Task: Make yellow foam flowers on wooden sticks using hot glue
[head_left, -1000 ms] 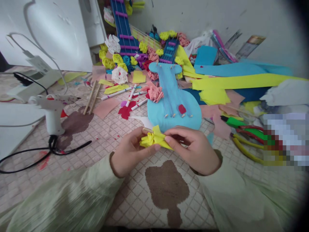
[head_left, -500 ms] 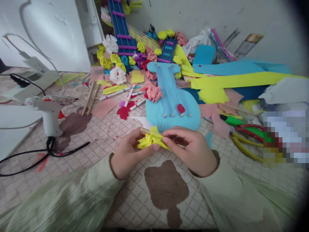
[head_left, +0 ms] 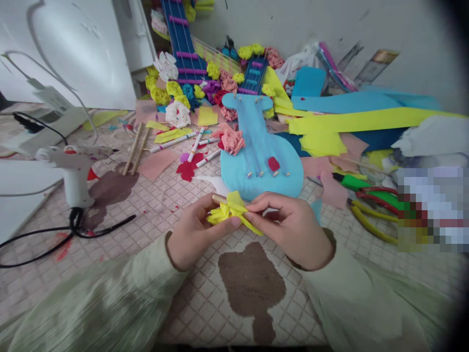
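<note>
A folded yellow paper piece (head_left: 224, 211) with a short wooden stick (head_left: 219, 198) at its upper left is between both hands at the centre. My left hand (head_left: 200, 231) grips its left side, thumb across the front. Fingers and thumb of my right hand (head_left: 289, 222) pinch the right side of the paper, where a yellow strip hangs down. Just beyond the hands lies a light blue guitar-shaped piece (head_left: 262, 178) with strings and a red patch. A pink paper flower (head_left: 232, 140) rests against its left edge.
On the left stands a white glue gun (head_left: 76, 181) with a black cable. Markers, wooden sticks (head_left: 132, 149) and paper scraps lie beyond. Scissors and pliers (head_left: 372, 215) are at the right. Paper flowers and dark blue guitar necks (head_left: 185, 46) fill the back, beside long yellow paper (head_left: 366, 122).
The yellow strip at my right fingertips now hangs lower, and the upper yellow flap looks wider. My right hand has shifted slightly right. Both hands keep their hold on the paper.
</note>
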A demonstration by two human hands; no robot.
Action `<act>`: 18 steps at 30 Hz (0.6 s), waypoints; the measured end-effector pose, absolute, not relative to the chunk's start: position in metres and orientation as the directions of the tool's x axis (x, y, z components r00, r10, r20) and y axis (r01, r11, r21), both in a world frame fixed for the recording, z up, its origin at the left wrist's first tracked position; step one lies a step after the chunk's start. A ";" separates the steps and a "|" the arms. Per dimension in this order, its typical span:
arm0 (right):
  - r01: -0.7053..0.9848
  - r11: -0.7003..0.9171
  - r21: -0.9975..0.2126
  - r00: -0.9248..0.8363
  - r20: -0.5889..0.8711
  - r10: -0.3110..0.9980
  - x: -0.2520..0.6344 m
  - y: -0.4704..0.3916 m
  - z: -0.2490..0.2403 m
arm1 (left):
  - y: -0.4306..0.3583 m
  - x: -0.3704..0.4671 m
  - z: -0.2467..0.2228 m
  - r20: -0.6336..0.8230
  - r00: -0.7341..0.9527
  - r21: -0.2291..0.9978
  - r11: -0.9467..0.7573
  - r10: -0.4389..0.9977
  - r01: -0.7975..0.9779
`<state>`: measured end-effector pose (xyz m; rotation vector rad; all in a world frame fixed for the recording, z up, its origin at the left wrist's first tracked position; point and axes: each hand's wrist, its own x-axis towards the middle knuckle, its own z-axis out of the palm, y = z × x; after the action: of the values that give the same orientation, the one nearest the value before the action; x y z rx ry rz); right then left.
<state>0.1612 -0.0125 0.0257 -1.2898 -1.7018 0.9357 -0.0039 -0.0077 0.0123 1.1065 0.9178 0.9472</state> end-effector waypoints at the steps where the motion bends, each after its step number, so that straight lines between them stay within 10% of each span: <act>1: 0.383 0.215 -0.898 -0.178 0.157 0.971 0.161 -0.012 0.025 | -0.007 -0.004 0.013 -0.115 0.331 0.974 0.172 0.937 -0.147; 18: 0.485 0.435 -0.759 -0.232 0.368 0.901 0.162 -0.015 0.027 | -0.005 -0.006 0.011 -0.054 0.326 0.977 0.118 0.944 -0.180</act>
<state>0.1620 -0.0145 0.0268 -1.1761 -1.8709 0.6419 -0.0059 -0.0054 0.0108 1.1390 0.8707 0.9958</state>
